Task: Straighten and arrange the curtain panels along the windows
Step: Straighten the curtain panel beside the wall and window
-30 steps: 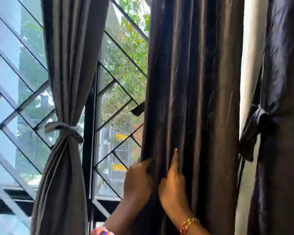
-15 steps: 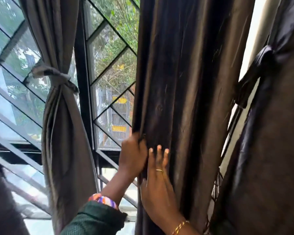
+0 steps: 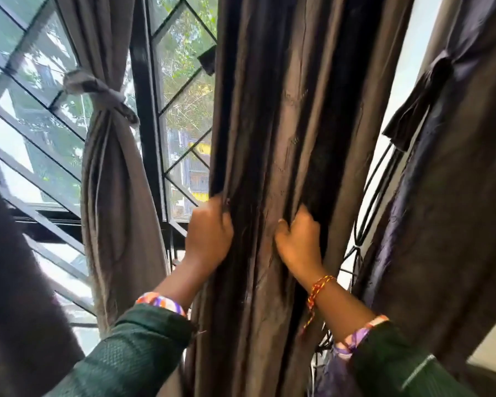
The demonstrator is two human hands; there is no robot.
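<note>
A dark brown curtain panel (image 3: 287,116) hangs loose in long folds down the middle of the view. My left hand (image 3: 209,233) grips its left edge, fingers curled into the cloth. My right hand (image 3: 298,239) grips a fold a little to the right, at about the same height. To the left hangs a grey curtain panel (image 3: 118,196), bunched and bound with a grey tie-back (image 3: 98,93). On the right a dark purple-brown curtain panel (image 3: 455,196) is also gathered with a dark tie (image 3: 418,101).
Behind the panels stands a window with a black frame (image 3: 145,110) and a diagonal metal grille (image 3: 40,156). Trees and buildings show through the glass. A dark cloth mass (image 3: 15,282) fills the lower left corner. Curved black ironwork (image 3: 364,224) shows between the middle and right panels.
My right hand went from lying flat on the middle panel to gripping a fold further right. My left hand keeps its grip on the left edge. The view has tilted down.
</note>
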